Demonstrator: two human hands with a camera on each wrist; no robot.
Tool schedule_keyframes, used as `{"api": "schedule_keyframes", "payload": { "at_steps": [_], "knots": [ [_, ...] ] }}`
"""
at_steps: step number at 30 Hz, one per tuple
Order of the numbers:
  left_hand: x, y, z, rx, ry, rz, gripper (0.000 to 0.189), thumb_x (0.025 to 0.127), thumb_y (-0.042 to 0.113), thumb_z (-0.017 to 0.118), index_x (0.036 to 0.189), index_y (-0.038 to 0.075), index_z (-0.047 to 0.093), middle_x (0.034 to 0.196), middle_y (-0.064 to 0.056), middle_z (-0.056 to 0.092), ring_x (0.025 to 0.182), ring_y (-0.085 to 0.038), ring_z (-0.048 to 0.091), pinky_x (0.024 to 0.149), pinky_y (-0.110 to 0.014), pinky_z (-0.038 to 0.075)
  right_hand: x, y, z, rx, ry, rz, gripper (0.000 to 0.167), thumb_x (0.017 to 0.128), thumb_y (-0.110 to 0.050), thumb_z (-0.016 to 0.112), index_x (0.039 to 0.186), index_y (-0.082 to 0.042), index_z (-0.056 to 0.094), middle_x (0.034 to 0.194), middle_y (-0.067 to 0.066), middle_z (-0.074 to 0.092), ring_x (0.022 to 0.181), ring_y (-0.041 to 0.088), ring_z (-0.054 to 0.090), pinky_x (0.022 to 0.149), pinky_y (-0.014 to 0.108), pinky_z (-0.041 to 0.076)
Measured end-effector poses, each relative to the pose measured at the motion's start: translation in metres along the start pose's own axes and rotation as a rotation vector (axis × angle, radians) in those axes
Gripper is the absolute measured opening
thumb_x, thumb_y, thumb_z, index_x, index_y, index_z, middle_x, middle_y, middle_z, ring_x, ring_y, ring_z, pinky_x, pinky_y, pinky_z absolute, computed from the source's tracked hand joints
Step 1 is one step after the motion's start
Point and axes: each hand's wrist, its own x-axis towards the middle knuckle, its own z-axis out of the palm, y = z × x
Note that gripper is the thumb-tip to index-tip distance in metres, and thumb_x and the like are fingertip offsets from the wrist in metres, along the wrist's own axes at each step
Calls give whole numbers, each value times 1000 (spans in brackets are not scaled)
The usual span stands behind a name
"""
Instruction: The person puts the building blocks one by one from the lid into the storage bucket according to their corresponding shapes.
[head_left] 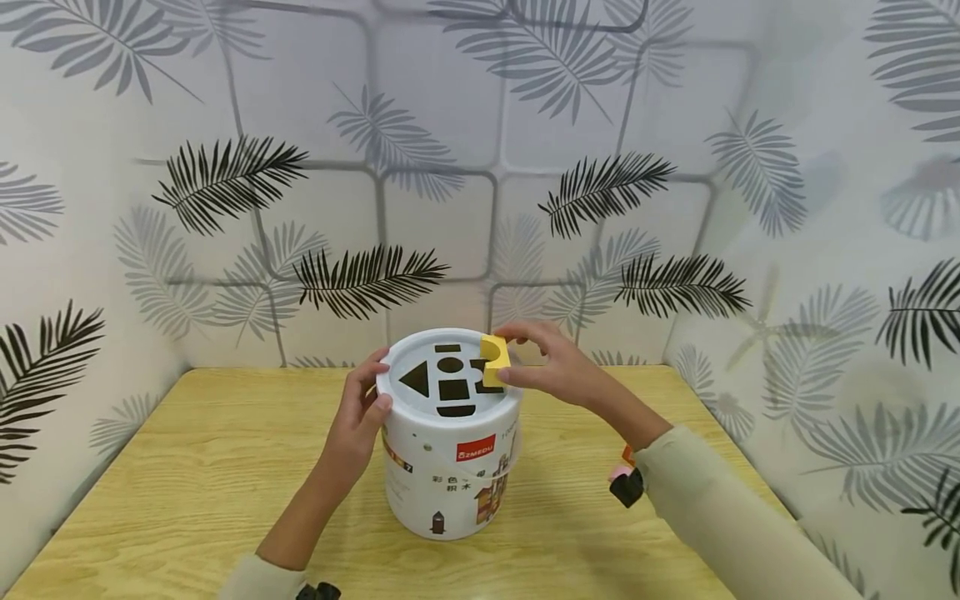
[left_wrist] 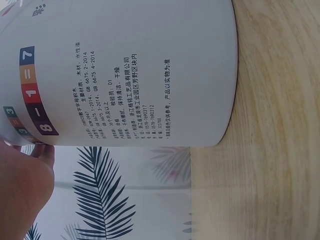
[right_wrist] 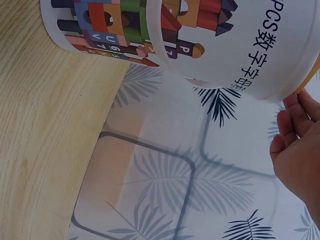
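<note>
A white toy-block bucket (head_left: 420, 492) stands upright on the wooden table. Its lid (head_left: 408, 354) has cut-outs, among them a triangle, a circle and a square. My left hand (head_left: 358, 408) holds the bucket's left rim, with fingers and thumb spread along it. At the lid's right side, my right hand (head_left: 555, 368) pinches a yellow block (head_left: 495, 377) with a curved notch, over a cut-out. In the right wrist view the bucket's wall mostly hides the block, and the right fingers (right_wrist: 295, 112) are right at the rim.
A pale handle (head_left: 495, 477) hangs against the bucket's front. Small orange (head_left: 628, 454) and pink (head_left: 620, 472) pieces lie partly hidden beside the right sleeve. Behind the wooden table (head_left: 225, 467) is a leaf-patterned wall (head_left: 465, 225), which also runs along both sides.
</note>
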Motion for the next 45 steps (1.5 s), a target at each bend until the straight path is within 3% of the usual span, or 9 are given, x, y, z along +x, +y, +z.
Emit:
{"api": "schedule_keyframes", "payload": {
  "at_steps": [7,15,19,25,30,34,45],
  "knots": [
    [0,2,1,9,-14,-13,39,107,12,40,144,4,29,167,-7,21,143,-25,37,103,-16,45,3,1,7,3,-21,60,60,82,-43,78,136,-26,60,149,6,38,139,27,28,110,66,33],
    [1,3,0,16,-8,-21,40,107,13,40,145,5,30,167,-7,20,146,-41,33,103,-16,44,5,-2,8,-8,-40,64,58,82,-40,77,135,-23,60,142,8,39,133,27,30,107,63,36],
    [0,2,0,24,-7,-23,40,107,13,40,145,5,30,167,-8,20,146,-44,32,103,-16,44,6,-2,9,-17,-46,63,57,82,-41,77,134,-23,61,141,8,40,132,27,30,106,61,38],
    [1,2,0,13,-8,-24,40,107,13,40,145,5,30,167,-7,20,146,-44,33,103,-16,44,0,4,5,-4,-1,-7,51,86,-36,76,132,-17,63,141,5,50,135,27,33,107,58,36],
    [2,0,0,10,-5,-15,39,107,12,40,144,5,30,167,-8,20,147,-43,32,103,-16,43,-13,15,-7,1,38,-37,48,94,-36,68,140,-23,58,141,1,55,129,24,41,96,44,38],
    [3,0,0,15,-6,-11,39,107,12,40,144,5,31,167,-8,20,148,-42,30,105,-16,42,-32,27,-21,-12,67,-44,46,99,-32,63,143,-21,53,139,3,57,122,23,46,93,41,40],
    [3,-1,1,17,5,-13,38,106,10,39,143,3,31,166,-9,21,147,-43,30,105,-14,41,-86,78,-41,-87,89,31,41,100,-26,62,139,-16,57,133,7,60,116,20,49,85,30,42]
  ]
}}
